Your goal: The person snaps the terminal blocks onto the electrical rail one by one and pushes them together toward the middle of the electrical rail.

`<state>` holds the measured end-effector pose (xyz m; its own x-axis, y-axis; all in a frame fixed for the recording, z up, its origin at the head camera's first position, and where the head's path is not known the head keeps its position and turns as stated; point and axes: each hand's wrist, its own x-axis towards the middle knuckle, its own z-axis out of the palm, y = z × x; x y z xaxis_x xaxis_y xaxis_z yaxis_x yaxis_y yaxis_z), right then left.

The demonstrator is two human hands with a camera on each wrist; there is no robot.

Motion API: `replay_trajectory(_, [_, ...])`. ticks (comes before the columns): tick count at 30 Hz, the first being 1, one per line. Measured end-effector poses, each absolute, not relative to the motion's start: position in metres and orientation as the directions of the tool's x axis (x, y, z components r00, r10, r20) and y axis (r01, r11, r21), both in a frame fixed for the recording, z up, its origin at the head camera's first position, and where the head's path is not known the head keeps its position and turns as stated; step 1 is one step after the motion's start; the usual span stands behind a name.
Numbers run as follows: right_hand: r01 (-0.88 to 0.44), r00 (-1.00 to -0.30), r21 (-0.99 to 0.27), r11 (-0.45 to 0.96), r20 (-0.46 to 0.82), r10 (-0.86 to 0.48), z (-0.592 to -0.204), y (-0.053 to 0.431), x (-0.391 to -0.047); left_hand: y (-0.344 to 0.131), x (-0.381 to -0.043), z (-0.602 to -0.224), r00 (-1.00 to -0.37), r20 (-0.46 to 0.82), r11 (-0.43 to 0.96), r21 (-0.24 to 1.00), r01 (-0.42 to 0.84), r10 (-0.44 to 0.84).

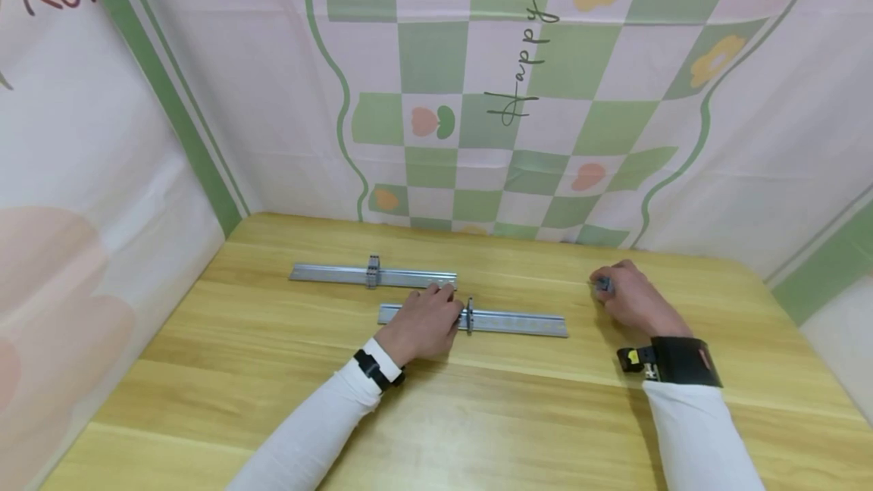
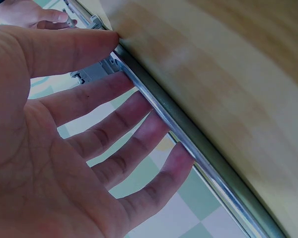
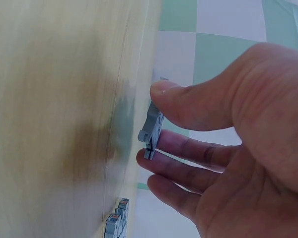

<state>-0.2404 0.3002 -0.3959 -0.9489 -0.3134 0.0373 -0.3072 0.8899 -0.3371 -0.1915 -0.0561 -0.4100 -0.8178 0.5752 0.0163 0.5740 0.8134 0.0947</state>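
The near metal rail (image 1: pixel 518 323) lies under the left hand (image 1: pixel 424 324), thumb and fingers gripping it across its edges, with the far metal rail (image 1: pixel 334 274) just beyond that hand. Well apart from both rails, the right hand (image 1: pixel 630 298) pinches a small grey block (image 3: pixel 153 124), which could slip if those fingertips loosen, while a slack left hold might let the near rail slide. The left hand hides part of its rail; the right covers some of the block.
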Motion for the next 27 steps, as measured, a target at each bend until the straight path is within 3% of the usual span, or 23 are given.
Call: replay_trajectory(27, [-0.302,-0.952,-0.346,0.889,0.053,-0.303,-0.3936,0.2968,-0.2408,-0.056,-0.1915,-0.4115,-0.812,0.031,0.809,0.068,0.583,0.583])
